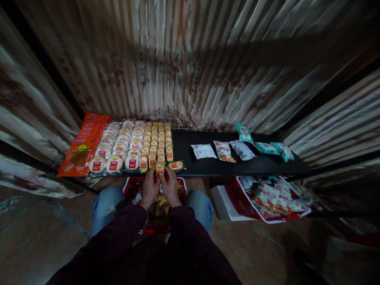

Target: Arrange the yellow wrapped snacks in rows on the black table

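Note:
Both hands meet at the shelf's front edge around one small yellow wrapped snack. My left hand pinches its left side, and my right hand grips its right side. Rows of similar yellow snacks stand just behind it on the black shelf. Right of my fingertips, one more yellow packet lies sideways. Round white wrapped cakes fill several rows to the left. Below my hands, a red basket between the knees holds more yellow packets.
An orange bag lies at the shelf's left end. White pouches and green pouches are spread over the right half. Another red basket, full of bags, is below right beside a white box. Striped sheeting hangs behind.

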Motion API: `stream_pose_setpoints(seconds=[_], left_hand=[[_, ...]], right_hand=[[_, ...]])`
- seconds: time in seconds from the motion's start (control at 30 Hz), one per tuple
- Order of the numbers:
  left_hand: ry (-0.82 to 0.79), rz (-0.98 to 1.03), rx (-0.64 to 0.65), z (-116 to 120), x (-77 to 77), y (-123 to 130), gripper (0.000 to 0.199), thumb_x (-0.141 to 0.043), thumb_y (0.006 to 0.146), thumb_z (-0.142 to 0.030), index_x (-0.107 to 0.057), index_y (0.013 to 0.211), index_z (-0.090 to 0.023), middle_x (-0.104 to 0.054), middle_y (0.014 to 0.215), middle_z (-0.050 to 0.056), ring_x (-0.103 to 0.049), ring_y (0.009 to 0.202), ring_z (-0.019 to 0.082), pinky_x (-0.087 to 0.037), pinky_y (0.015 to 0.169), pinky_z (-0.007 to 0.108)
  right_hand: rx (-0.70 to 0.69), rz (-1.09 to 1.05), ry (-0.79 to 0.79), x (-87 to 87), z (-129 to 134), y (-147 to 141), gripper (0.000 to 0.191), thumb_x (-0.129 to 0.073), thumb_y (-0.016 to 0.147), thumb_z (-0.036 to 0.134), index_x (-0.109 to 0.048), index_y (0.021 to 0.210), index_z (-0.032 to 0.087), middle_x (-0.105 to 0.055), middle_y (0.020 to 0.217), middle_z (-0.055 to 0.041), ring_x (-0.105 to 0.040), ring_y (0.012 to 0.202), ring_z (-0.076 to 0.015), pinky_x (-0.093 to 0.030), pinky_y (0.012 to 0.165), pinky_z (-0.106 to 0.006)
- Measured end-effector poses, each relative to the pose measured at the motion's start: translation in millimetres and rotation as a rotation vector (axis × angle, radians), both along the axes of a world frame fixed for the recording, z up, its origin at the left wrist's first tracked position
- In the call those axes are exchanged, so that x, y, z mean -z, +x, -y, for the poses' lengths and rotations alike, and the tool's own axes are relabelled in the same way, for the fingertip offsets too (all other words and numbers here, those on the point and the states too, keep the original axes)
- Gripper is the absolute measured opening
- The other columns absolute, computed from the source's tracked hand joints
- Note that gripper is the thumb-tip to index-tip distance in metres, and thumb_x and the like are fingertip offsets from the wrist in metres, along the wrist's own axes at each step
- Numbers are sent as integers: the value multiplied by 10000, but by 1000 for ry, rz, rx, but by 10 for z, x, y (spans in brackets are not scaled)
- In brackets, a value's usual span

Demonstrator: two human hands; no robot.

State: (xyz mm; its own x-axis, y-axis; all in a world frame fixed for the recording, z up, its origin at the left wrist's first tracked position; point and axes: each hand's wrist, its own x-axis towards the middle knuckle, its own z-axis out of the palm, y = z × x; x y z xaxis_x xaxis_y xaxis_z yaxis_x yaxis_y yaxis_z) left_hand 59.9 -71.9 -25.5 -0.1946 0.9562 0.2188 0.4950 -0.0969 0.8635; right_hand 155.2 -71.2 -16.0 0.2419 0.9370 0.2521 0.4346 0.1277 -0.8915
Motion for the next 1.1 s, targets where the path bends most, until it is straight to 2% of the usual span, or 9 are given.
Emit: stream_pose_setpoints(seconds=[0.33,0.77,0.97,1.1], left_hand=[[7,-16,2,-65,19,11,362,-494,829,-212,-531,1184,-153,-613,1133,128,-589,1029,217,-472,919,388],[14,-47,-12,-6,-8,96,346,-521,817,-243,-547,1152,-160,-629,1047,107,-615,874,194,-512,808,363],[10,-59,-2,-19,-25,131,358,-521,824,-270,-531,1163,-153,-622,1066,113,-610,850,184,-513,798,354],[10,-81,8,-13,-32,146,357,-524,816,-259,-538,1153,-146,-625,1056,112,-606,837,184,-508,791,347]], right_hand=[[-5,7,-4,31,-81,4,373,-501,855,323,-598,1180,166,-623,1147,-122,-566,1052,-225,-436,953,-374],[25,141,66,24,-8,120,342,-405,906,274,-598,1168,168,-605,1145,-117,-577,1051,-199,-457,935,-349],[95,194,87,48,-64,257,332,-406,899,258,-611,1145,168,-567,1206,-122,-552,1121,-195,-446,974,-347],[118,270,71,25,-101,338,371,-386,890,217,-574,1207,172,-521,1308,-112,-492,1215,-197,-395,1041,-365]])
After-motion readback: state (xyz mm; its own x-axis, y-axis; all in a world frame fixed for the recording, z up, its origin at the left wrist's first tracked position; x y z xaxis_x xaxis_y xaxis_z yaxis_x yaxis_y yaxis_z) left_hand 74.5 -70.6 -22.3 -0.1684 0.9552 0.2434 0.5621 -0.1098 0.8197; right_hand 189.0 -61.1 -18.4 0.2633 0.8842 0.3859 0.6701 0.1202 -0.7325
